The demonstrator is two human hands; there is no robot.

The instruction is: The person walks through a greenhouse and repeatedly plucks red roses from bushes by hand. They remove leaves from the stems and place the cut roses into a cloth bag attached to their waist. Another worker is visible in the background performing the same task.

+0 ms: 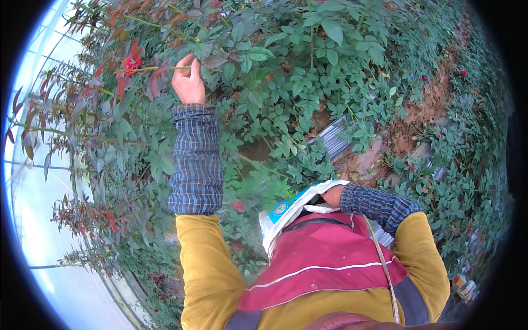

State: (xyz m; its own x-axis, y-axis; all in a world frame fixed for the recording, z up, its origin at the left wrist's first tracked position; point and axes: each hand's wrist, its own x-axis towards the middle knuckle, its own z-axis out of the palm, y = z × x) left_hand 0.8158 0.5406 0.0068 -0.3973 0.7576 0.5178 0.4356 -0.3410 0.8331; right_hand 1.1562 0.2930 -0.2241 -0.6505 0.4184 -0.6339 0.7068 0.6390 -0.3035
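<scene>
My left hand (pixel 188 83) is raised at the upper left, its thumb and fingers pinched on a green rose stem (pixel 159 69). That stem runs out to the left, and a red rose (pixel 132 65) shows beside its far end. Dark reddish and green leaves surround the fingers. My right hand (pixel 333 196) reaches into the mouth of a white and blue bag (pixel 284 213) at my waist. The bag hides its fingers and whatever is inside. Below the bag hangs a dark red apron (pixel 324 256).
Dense rose bushes (pixel 308 82) fill the space ahead and on both sides. Brown soil (pixel 426 104) and a strip of silvery sheeting (pixel 334 137) show between the rows. Pale translucent greenhouse sheeting (pixel 44 203) stands at the left.
</scene>
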